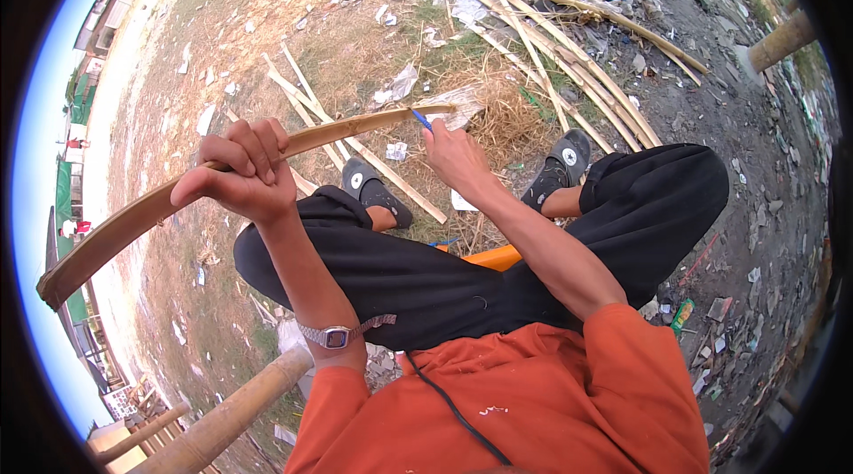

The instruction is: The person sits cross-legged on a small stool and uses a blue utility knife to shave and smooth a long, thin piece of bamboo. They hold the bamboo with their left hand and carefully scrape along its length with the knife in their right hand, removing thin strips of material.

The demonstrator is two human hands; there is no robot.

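My left hand [244, 170] is wrapped round a long split bamboo strip [115, 237], raised off the ground. The strip slants from its broad, rough-cut end at the far left up to a narrower end in front of me. Close to that narrower end, my right hand [456, 154] is closed on a slim blue pen-like tool [422, 119]. The tool's tip touches or overlaps the strip's lower edge; I cannot tell which. Its lower part is hidden in my fingers.
Cut bamboo strips [582, 70] lie piled ahead to the right, and more strips [306, 96] cross on the ground ahead to the left. Dry straw [506, 119] lies between my feet. A bamboo pole [227, 412] runs at lower left; another post [782, 40] stands far right. Litter is scattered about.
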